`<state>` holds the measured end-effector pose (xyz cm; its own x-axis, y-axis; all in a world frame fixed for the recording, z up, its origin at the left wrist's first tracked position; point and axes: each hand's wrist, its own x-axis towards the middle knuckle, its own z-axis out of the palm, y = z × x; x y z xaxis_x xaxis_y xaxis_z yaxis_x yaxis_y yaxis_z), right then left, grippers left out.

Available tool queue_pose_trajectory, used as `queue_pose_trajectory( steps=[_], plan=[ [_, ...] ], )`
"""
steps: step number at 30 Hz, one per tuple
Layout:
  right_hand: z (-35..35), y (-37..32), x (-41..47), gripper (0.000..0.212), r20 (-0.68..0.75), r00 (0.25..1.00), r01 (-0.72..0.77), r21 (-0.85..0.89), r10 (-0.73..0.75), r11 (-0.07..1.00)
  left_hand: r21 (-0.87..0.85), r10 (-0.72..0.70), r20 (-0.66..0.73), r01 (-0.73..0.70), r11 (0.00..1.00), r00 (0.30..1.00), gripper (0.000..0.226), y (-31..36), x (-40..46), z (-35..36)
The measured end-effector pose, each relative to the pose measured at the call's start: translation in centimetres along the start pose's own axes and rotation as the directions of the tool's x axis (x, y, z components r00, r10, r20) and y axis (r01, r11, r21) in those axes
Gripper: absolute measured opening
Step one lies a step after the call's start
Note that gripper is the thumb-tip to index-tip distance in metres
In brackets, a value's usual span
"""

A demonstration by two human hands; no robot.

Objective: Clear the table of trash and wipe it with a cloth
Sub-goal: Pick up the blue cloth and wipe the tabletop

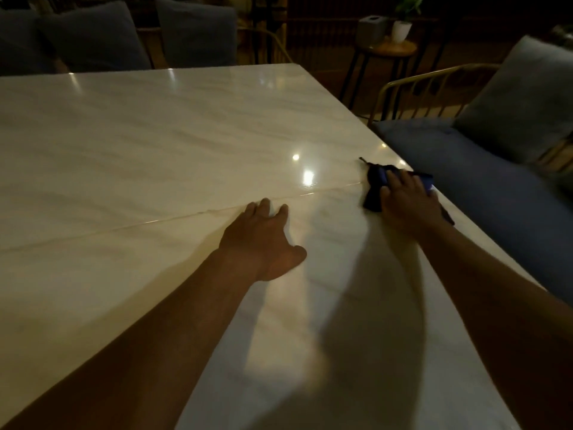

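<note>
- Table (155, 135): pale, glossy marble-look top with a thin seam (155, 223) running across it; lamp glare shows just beyond the seam.
- Bench (483, 181): blue cushion along the table's right edge, with a grey pillow (521, 103) on it and a metal-rod back.
- Beyond the table's far edge: two dark cushions (93, 35); off the far right corner, a stool (384, 51) carrying a white potted plant (401, 29) and a grey box.
- Cloth (376, 189): dark blue, bunched on the table near its right edge, just past the seam.
- Right hand (406, 206): palm down on the cloth, fingers bent over it and holding it against the table.
- Left hand (263, 240): flat on the table at the seam, fingers spread and straight, holding nothing.
</note>
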<state>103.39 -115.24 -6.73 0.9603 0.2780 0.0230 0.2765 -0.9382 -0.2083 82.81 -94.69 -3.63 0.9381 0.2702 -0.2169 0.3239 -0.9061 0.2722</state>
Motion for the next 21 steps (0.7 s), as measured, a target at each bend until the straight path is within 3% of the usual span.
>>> queue_pose_trajectory(
  steps=[2, 3, 6, 8, 10, 13, 14, 16, 18, 21],
  plan=[
    [0.2, 0.3, 0.5, 0.055, -0.003, 0.992, -0.129, 0.010, 0.129, 0.992, 0.022, 0.033, 0.014, -0.033, 0.999, 0.999, 0.089, 1.1, 0.6, 0.2],
    [0.4, -0.4, 0.3, 0.055, -0.031, 0.993, -0.117, -0.010, 0.117, 0.993, 0.036, 0.048, 0.020, -0.048, 0.998, 0.999, 0.088, 1.7, 0.9, 0.2],
    [1.3, -3.9, -1.8, 0.053, -0.020, 0.969, 0.244, -0.040, -0.244, 0.969, 0.080, 0.062, 0.035, -0.065, 0.995, 0.997, 0.088, 3.3, 1.7, -0.1],
    [1.5, -3.6, -2.5, 0.052, 0.040, 0.930, 0.366, 0.004, -0.365, 0.931, 0.095, 0.059, 0.033, -0.062, 0.994, 0.998, 0.088, 3.9, 1.9, -0.1],
    [0.5, -0.7, -1.1, 0.053, -0.001, 0.956, 0.293, -0.019, -0.293, 0.956, 0.091, 0.051, 0.056, -0.056, 0.994, 0.997, 0.087, 3.9, 1.8, -0.1],
    [-0.8, 3.8, -0.6, 0.055, -0.030, 0.997, -0.065, -0.015, 0.064, 0.998, 0.095, 0.052, 0.065, -0.058, 0.994, 0.997, 0.086, 3.8, 1.7, -0.5],
    [-0.9, 3.7, -1.2, 0.055, -0.030, 0.992, -0.119, -0.007, 0.119, 0.993, 0.091, 0.056, 0.068, -0.062, 0.994, 0.996, 0.085, 3.8, 1.7, -0.8],
    [-0.3, 1.3, -3.6, 0.055, -0.061, 0.997, -0.041, -0.018, 0.040, 0.999, 0.089, 0.057, 0.085, -0.064, 0.994, 0.995, 0.082, 4.1, 1.7, -1.2],
    [0.6, -1.7, -7.6, 0.056, -0.030, 0.991, 0.129, 0.008, -0.128, 0.992, 0.079, 0.057, 0.115, -0.067, 0.995, 0.992, 0.073, 3.9, 1.6, -1.9],
    [0.6, -5.0, -16.6, 0.063, 0.085, 0.916, 0.391, 0.018, -0.391, 0.920, 0.032, 0.082, 0.126, -0.087, 0.996, 0.989, 0.056, 3.0, -0.5, -2.9]
  ],
)
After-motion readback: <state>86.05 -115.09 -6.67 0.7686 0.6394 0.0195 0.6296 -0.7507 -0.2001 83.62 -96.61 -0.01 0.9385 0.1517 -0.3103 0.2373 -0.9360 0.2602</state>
